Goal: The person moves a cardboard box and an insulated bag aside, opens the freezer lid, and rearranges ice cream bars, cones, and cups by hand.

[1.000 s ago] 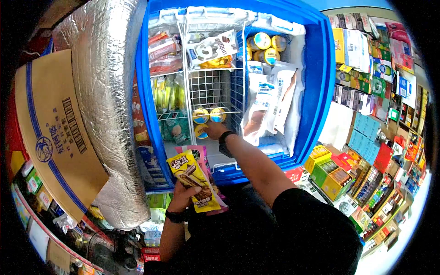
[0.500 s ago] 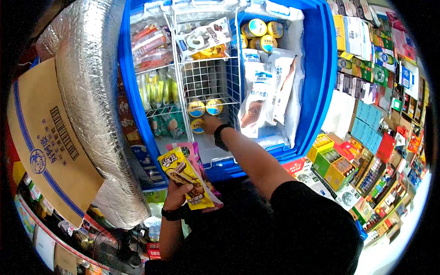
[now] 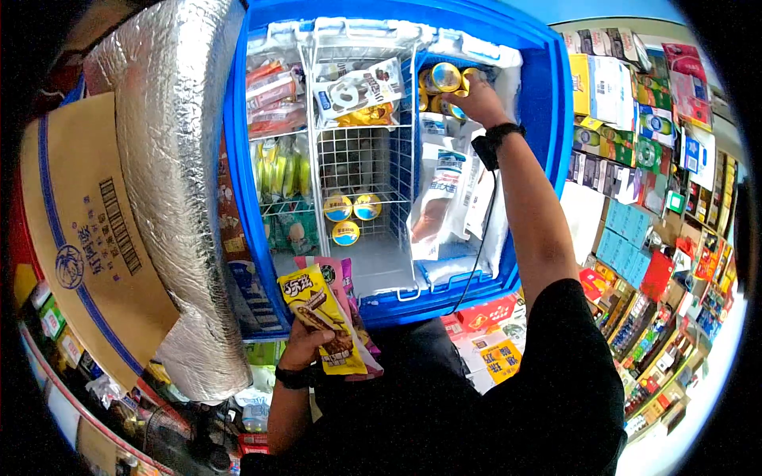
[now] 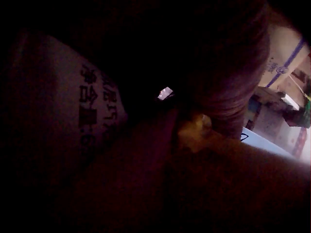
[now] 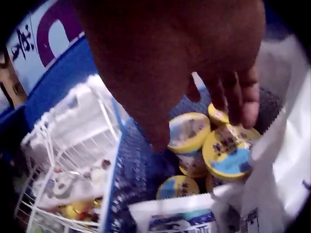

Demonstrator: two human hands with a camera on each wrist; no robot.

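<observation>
And the right hand (image 3: pixel 482 101) is in at the far right corner of the blue freezer (image 3: pixel 549 159), right over the yellow tubs (image 5: pixel 228 153)! The right wrist view gives it in close-up: fingers extended and reaching down, the fingertips at the lid of 1 tub, the thumb hanging beside another. That grip is released, with no tub clasped in it. The tubs sit bunched together in the right-hand compartment, just beside the white bags (image 3: pixel 438 178), which lie along the same side.

Over to the left hand (image 3: pixel 302 347), and that grip is firm: fingers and thumb grasping the yellow packet (image 3: pixel 321 313), with the pink packet (image 3: pixel 344 289) tucked behind it, both at the near edge of the freezer. (The left wrist view is very dark, though some black printing on a wrapper comes through.)

In the middle section, 3 more tubs (image 3: pixel 345 232) stand in a tight cluster below the wire basket (image 3: pixel 357 151), lids up. Beyond them, a white packet (image 3: pixel 361 91) lies above orange-yellow wrappers. Down the left side it's red packets (image 3: pixel 274 91), then yellow-green packets (image 3: pixel 282 170), then teal packets (image 3: pixel 290 230). Silver foil sheeting (image 3: pixel 171 198) and a cardboard piece (image 3: pixel 87 238) flank the freezer on the left!
</observation>
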